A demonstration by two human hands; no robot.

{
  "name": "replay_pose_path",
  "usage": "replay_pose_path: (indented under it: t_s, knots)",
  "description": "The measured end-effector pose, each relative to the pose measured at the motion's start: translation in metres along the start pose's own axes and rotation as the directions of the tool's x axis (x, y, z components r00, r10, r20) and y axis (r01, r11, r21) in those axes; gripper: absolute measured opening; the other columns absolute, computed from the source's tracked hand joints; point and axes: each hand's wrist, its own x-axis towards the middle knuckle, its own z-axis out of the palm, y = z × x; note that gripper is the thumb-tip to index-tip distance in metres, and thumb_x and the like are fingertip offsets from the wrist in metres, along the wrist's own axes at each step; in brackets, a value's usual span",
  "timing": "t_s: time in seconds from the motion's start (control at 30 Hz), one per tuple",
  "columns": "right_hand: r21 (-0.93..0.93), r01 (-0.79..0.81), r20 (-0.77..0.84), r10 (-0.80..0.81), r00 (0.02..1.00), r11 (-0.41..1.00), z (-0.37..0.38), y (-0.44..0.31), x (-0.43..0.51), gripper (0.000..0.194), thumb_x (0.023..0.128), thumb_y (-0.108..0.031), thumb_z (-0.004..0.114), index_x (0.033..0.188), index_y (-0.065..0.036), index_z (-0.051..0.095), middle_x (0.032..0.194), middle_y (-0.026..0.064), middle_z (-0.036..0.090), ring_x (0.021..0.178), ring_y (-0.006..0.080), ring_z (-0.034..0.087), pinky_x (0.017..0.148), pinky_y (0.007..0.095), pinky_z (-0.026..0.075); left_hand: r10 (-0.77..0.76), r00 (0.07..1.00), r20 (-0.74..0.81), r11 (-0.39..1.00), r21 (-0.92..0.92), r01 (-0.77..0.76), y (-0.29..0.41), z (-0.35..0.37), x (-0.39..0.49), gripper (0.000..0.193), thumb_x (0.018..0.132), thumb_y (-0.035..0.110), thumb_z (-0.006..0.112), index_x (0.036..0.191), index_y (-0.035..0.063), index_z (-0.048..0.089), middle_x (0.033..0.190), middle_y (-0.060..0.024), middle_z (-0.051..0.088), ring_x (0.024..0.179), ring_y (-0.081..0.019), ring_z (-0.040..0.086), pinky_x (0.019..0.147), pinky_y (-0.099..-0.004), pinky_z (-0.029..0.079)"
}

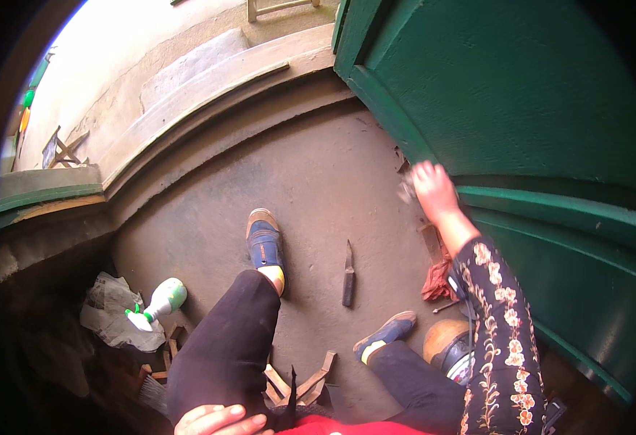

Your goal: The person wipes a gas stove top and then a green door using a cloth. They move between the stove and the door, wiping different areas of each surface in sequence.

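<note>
My right hand reaches out beside the green door, low over the floor. A blurred greyish thing shows at its fingers; what it is, and whether the hand grips it, cannot be told. My left hand rests at the bottom edge by my left thigh, partly cut off, with no held thing visible. On the floor between my feet lies a knife with a dark handle, its pointed blade away from me. A crumpled red plastic bag lies below my right forearm.
A green and white spray bottle lies on crumpled paper at left. Wooden pieces stand by my legs. A round brown and black container is near my right foot. A raised sill crosses the doorway, with a folding stool beyond.
</note>
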Motion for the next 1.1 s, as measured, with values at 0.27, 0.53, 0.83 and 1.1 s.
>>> replay_pose_path:
  t_s: [0.27,0.53,0.83,1.1]
  knots:
    - [0.015,0.167,0.339,-0.162,0.927,0.986,0.020,-0.007,-0.023,0.015,0.075,-0.017,0.061,0.084,-0.008,0.069,0.095,0.0036,0.062,0.099,0.0213,0.056,0.081,0.0334,0.046,-0.104,0.994,-0.021,0.994,-0.015,0.104,-0.011,-0.018,0.002,0.030,0.081,0.029,0.079,0.097,0.0041,0.077,0.108,-0.0116,0.073,0.106,-0.0309,0.063,0.091,-0.0439,0.052]
    - [-0.092,0.092,-0.060,-0.098,0.993,0.991,0.006,0.019,0.141,0.016,0.079,-0.013,0.060,0.094,-0.011,0.065,0.093,0.0047,0.061,0.094,0.0221,0.058,0.080,0.0330,0.047,-0.095,0.995,0.009,0.995,0.036,0.095,-0.015,-0.024,-0.013,0.019,0.085,0.023,0.072,0.093,0.0069,0.077,0.104,-0.0108,0.074,0.101,-0.0298,0.063,0.091,-0.0435,0.050]
    - [-0.001,0.146,0.357,-0.135,0.924,0.989,0.010,-0.006,0.031,0.021,0.078,-0.015,0.061,0.098,-0.011,0.066,0.099,0.0036,0.061,0.101,0.0211,0.058,0.082,0.0326,0.047,-0.079,0.996,-0.043,0.997,-0.006,0.079,-0.036,-0.025,-0.012,0.025,0.092,0.030,0.068,0.104,0.0098,0.075,0.106,-0.0057,0.074,0.090,-0.0206,0.067,0.074,-0.0307,0.055]
    - [-0.055,0.125,-0.219,-0.134,0.966,0.991,0.004,0.018,0.216,0.014,0.080,-0.015,0.060,0.091,-0.019,0.067,0.088,0.0007,0.061,0.096,0.0203,0.058,0.079,0.0342,0.045,-0.184,0.983,-0.001,0.981,0.059,0.184,-0.022,-0.027,-0.009,0.017,0.086,0.022,0.069,0.096,0.0100,0.076,0.106,-0.0074,0.074,0.102,-0.0267,0.062,0.090,-0.0408,0.050]
